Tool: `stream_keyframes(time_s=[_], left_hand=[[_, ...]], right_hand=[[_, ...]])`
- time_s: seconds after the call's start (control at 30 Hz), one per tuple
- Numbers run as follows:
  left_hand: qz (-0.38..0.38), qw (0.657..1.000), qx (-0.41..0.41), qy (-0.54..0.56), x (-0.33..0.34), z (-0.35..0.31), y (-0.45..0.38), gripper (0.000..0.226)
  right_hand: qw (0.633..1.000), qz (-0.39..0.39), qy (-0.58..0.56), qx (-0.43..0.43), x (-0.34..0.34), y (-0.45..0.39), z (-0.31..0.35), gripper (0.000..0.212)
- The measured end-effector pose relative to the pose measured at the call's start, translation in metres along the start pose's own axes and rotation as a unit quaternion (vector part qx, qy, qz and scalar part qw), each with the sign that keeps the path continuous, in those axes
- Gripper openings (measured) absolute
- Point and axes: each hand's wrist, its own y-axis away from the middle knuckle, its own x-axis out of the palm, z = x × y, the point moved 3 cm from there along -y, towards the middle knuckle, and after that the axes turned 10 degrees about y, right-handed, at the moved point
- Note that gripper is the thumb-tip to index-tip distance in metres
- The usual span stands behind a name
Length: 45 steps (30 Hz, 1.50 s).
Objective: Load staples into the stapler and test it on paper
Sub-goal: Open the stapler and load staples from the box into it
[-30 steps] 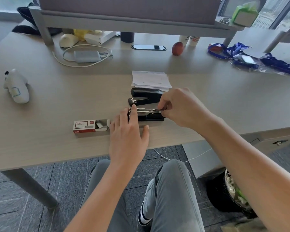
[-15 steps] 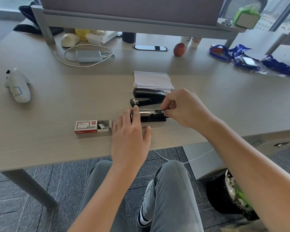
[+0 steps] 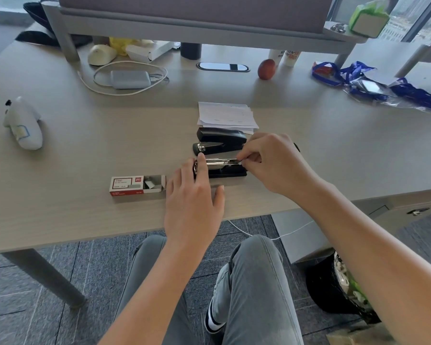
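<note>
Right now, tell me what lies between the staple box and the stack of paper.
In the head view, the left hand and the opened stapler lie between the staple box and the paper stack.

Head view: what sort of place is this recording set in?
Most likely an office workstation. A long desk carries a partition screen on metal legs, with a cable port set in the top. A stack of paper, lanyards and carpet tiles fit that.
</note>
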Motion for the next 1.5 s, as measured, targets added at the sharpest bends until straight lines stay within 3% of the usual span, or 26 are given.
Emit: stream_keyframes(time_s=[0.33,1.0,1.2,1.5], left_hand=[[0.01,1.0,-0.003,0.008,0.001,0.001,-0.001,0.074],[0.013,1.0,0.007,0.012,-0.002,0.0,0.0,0.076],[0.013,0.996,-0.014,0.084,-0.007,-0.002,0.002,0.084],[-0.017,0.988,-0.047,0.144,-0.011,0.005,0.001,0.058]], right_hand=[[1.0,-0.008,-0.006,0.029,-0.003,-0.001,-0.007,0.022],[0.999,-0.012,-0.028,-0.012,0.01,0.004,0.009,0.019],[0.999,-0.032,-0.009,0.01,0.009,0.016,0.005,0.026],[1.0,-0.01,0.015,0.017,0.013,0.015,0.01,0.024]])
